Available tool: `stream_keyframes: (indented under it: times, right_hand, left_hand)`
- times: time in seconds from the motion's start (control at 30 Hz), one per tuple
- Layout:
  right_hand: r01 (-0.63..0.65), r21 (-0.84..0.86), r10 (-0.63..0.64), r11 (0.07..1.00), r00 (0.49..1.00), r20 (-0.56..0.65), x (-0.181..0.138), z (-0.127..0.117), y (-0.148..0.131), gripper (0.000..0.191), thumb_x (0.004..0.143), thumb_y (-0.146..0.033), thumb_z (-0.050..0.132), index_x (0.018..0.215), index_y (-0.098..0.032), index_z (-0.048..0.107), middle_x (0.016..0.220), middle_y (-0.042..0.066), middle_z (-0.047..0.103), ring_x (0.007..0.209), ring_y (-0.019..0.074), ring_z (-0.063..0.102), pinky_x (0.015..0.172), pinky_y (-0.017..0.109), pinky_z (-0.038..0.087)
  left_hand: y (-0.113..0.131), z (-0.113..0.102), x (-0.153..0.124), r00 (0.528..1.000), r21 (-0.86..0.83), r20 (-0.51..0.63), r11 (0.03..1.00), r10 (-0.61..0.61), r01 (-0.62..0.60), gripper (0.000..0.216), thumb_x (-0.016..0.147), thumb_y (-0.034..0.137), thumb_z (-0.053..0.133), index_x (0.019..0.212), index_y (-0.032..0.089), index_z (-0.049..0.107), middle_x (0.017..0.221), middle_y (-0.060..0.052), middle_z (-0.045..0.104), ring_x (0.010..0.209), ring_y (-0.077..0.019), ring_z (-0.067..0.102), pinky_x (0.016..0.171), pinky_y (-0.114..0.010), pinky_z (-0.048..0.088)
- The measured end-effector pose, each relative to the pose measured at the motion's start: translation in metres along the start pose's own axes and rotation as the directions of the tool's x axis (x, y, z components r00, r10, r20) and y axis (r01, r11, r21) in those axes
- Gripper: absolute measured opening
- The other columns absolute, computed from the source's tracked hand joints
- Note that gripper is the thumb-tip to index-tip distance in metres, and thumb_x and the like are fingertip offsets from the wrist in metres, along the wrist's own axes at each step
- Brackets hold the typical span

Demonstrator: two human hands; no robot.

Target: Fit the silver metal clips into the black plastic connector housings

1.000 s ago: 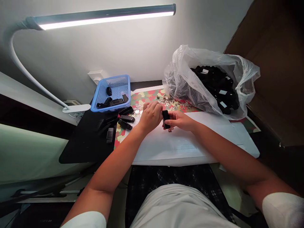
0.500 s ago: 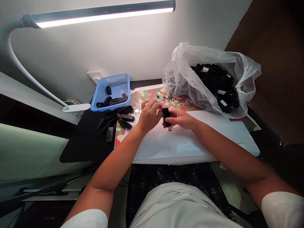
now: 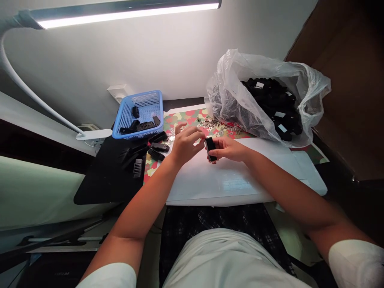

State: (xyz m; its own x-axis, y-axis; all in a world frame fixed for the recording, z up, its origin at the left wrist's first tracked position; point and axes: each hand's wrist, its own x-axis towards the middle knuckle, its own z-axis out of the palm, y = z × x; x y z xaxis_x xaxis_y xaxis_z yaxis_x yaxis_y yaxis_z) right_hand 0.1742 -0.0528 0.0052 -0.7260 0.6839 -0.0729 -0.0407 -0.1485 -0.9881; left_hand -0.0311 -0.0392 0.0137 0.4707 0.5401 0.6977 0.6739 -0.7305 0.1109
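My right hand (image 3: 229,149) is closed round a black oblong plastic piece (image 3: 211,149), its thumb lying across the face. The piece stands nearly upright above the white board. My left hand (image 3: 188,141) is at its upper left edge, thumb and index finger pinched together against that edge. Whatever may be between those fingertips is too small to make out. The other left fingers are bent and lifted. Just under the piece, a small coppery metal bit (image 3: 213,162) shows near my right fingers.
Small shiny metal parts (image 3: 211,125) lie scattered on the patterned sheet (image 3: 192,115). A blue basket (image 3: 160,105) holds several black pieces; comb-toothed ones (image 3: 137,168) lie beside it. A clear plastic bag (image 3: 234,98) of black pieces stands back right. A lamp (image 3: 129,12) hangs overhead.
My left fingers have shifted slightly at the piece's upper edge. The view has moved a little; my right hand keeps the same grip.
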Motion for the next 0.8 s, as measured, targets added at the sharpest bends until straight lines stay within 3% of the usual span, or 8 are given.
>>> stream_keyframes:
  times: [0.3,0.8]
  right_hand:
    - [-0.024,0.013,0.024,1.000,0.999,-0.022,-0.001,0.008,-0.002,0.047,0.073,-0.047,0.083,0.100,-0.016,0.062,0.081,0.005,0.071,0.075,0.0166,0.070,0.060,0.024,0.053]
    - [-0.054,0.066,0.058,0.996,0.996,-0.061,-0.001,0.013,-0.003,0.050,0.069,-0.051,0.084,0.096,-0.016,0.060,0.081,0.006,0.071,0.074,0.0180,0.070,0.056,0.024,0.051]
  left_hand:
    - [-0.001,0.003,-0.003,0.999,0.026,-0.039,1.000,-0.005,0.006,0.011,0.081,0.016,0.058,0.073,0.023,0.061,0.078,0.005,0.069,0.073,-0.0140,0.065,0.111,-0.045,0.025]
    - [0.002,0.000,0.000,0.989,-0.091,-0.027,0.986,-0.143,0.140,0.011,0.075,0.015,0.060,0.067,0.022,0.057,0.074,0.003,0.067,0.070,-0.0149,0.064,0.116,-0.053,0.024]
